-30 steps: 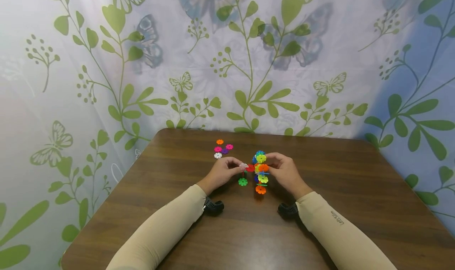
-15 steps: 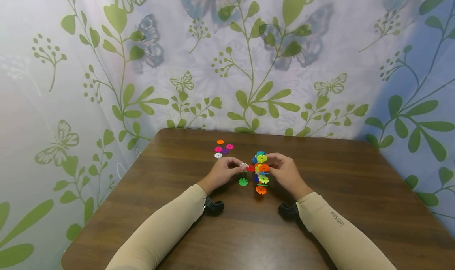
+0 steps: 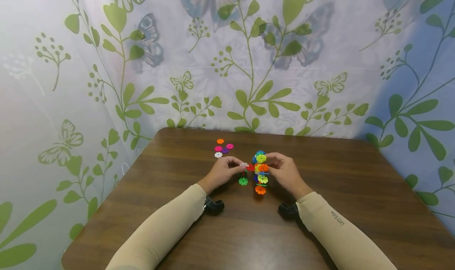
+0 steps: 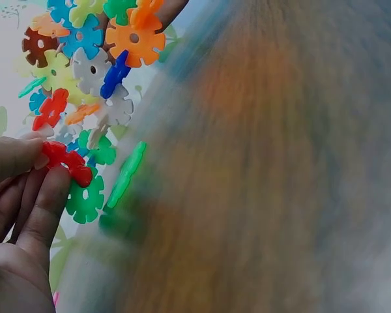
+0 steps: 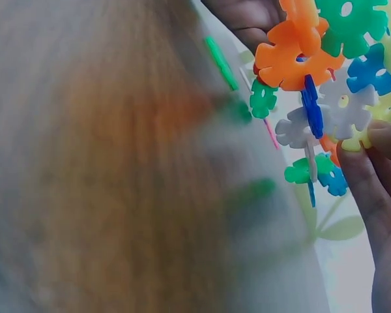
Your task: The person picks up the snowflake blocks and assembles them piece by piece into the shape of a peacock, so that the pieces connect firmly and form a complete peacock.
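Many-coloured notched flower discs are slotted together into a tall standing assembly (image 3: 262, 179) at mid-table. My left hand (image 3: 221, 173) is on its left side, and in the left wrist view its thumb and fingertips pinch a red flower disc (image 4: 69, 160). Just below that hand sits a green disc (image 3: 243, 181). From the right, my right hand (image 3: 286, 173) holds the assembly; the right wrist view shows its thumb and finger pinching a yellow disc (image 5: 356, 141) beside a white one (image 5: 347, 104). Orange discs (image 5: 293, 60) stand out on the near side.
Behind my left hand lie several loose flower discs: an orange one (image 3: 220, 141), pink ones (image 3: 218, 148), a purple one (image 3: 225, 150) and a white one (image 3: 218, 154). The brown wooden table (image 3: 241, 238) meets a leaf-patterned curtain (image 3: 199, 100) at its far edge.
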Action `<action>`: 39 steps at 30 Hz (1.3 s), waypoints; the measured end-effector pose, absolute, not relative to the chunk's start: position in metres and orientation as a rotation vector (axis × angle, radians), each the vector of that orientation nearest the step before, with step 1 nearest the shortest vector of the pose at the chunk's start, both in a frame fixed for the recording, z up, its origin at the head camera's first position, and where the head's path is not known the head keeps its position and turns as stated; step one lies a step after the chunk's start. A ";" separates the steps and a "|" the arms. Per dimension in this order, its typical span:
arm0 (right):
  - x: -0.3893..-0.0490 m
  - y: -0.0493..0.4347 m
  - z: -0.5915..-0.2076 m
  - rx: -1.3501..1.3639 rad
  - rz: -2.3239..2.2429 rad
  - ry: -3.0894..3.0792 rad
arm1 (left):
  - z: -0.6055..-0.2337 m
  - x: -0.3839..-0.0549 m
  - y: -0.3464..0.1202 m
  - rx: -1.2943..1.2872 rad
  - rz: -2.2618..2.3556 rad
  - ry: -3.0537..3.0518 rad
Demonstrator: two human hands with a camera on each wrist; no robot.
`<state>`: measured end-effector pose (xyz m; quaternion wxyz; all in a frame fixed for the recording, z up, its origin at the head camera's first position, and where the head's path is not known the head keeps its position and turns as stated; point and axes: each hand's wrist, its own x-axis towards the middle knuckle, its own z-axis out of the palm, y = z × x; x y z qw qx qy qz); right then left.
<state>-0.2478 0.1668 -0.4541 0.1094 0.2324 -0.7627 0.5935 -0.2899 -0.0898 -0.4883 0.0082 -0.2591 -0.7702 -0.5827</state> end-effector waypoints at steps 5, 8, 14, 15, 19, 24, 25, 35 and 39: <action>-0.245 0.164 -0.453 0.683 1.706 -2.235 | -0.490 -0.290 -0.087 -0.812 -1.807 -2.402; -0.248 0.164 -0.459 0.653 1.677 -2.237 | -0.491 -0.290 -0.086 -0.795 -1.794 -2.414; -0.260 0.167 -0.476 0.530 1.637 -2.286 | -0.489 -0.288 -0.084 -0.778 -1.796 -2.422; -0.261 0.168 -0.478 0.520 1.634 -2.291 | -0.489 -0.288 -0.084 -0.777 -1.791 -2.425; -0.261 0.168 -0.482 0.520 1.659 -2.274 | -0.488 -0.288 -0.084 -0.784 -1.765 -2.430; -0.260 0.165 -0.485 0.502 1.737 -2.210 | -0.487 -0.286 -0.083 -0.772 -1.763 -2.424; -0.260 0.164 -0.486 0.489 1.754 -2.196 | -0.488 -0.287 -0.083 -0.762 -1.768 -2.422; -0.261 0.162 -0.486 0.466 1.779 -2.143 | -0.487 -0.286 -0.081 -0.739 -1.740 -2.437; -0.264 0.170 -0.486 0.529 1.742 -2.190 | -0.482 -0.285 -0.082 -0.774 -1.711 -2.480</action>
